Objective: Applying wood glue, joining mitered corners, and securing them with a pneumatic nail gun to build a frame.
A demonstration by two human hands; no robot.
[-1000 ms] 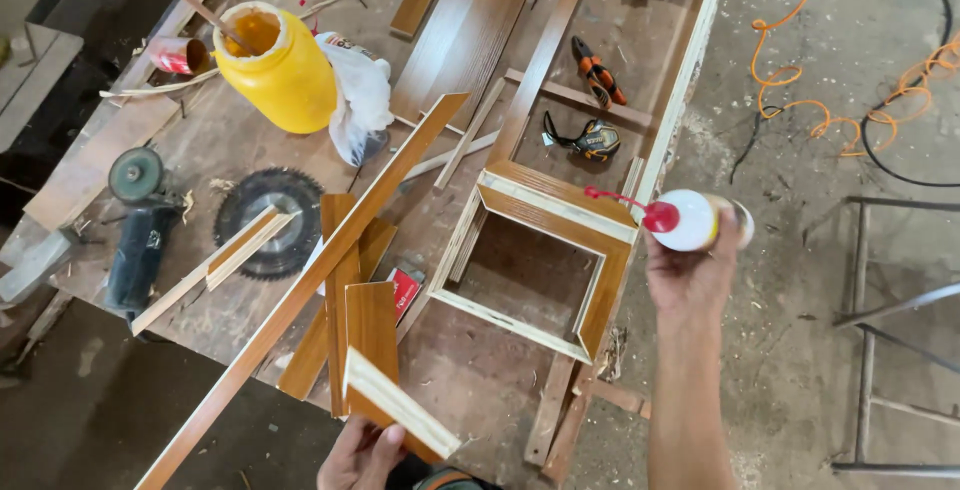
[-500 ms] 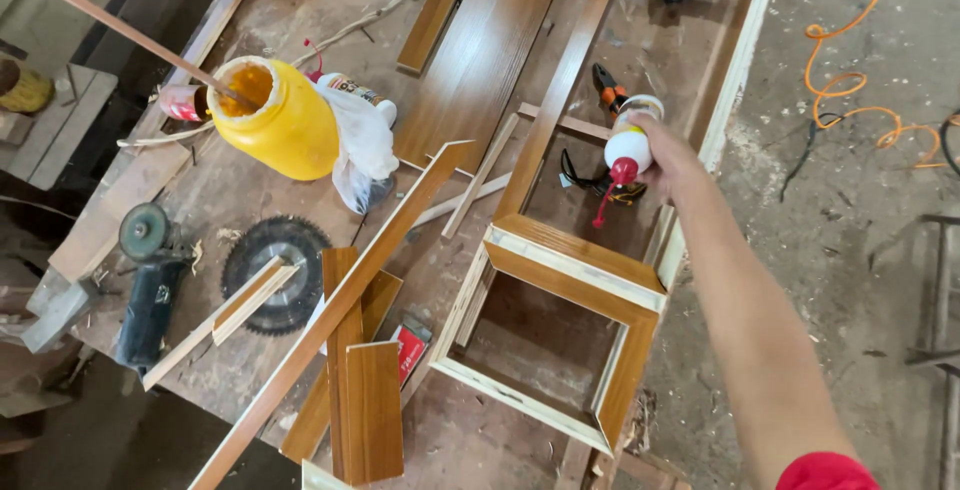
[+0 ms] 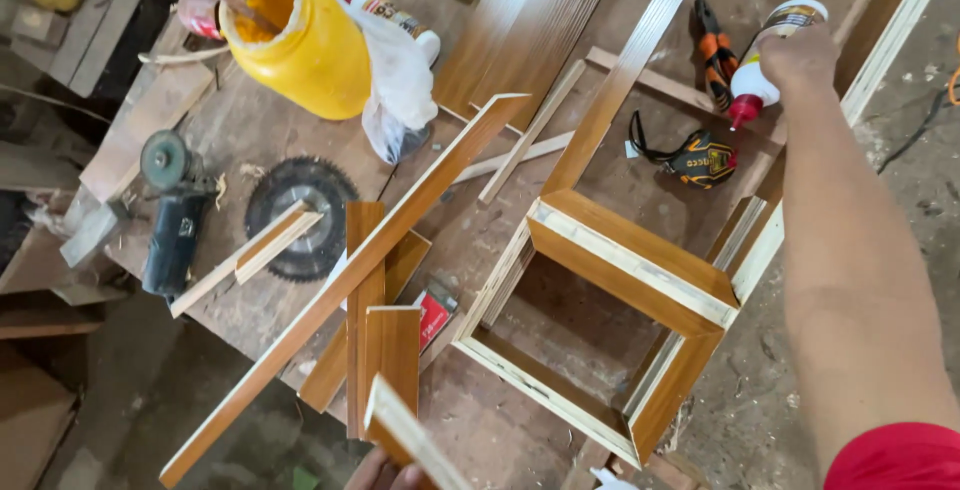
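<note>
My right hand [image 3: 800, 55] is shut on a white glue bottle [image 3: 752, 82] with a red nozzle pointing down. It hovers at the far right of the workbench, beside orange-handled pliers [image 3: 712, 50] and above a black tape measure [image 3: 705, 157]. A square frame of brown laminated boards [image 3: 632, 268] with pale raw edges lies on the bench below my forearm. At the bottom edge my left hand [image 3: 378, 471] is only partly in view. It grips a short brown board [image 3: 393, 360] with a pale edge, held upright near the bench's front.
A yellow jug [image 3: 300, 40] with a stick in it and a plastic bag [image 3: 400, 80] stand at the far left. An angle grinder [image 3: 170, 215] and a circular saw blade [image 3: 300, 215] lie left. Long brown strips [image 3: 400, 230] cross the bench.
My right hand has carried the glue bottle from beside the frame's right corner to the far side of the bench by the pliers. The left hand with its board has sunk to the frame's bottom edge.
</note>
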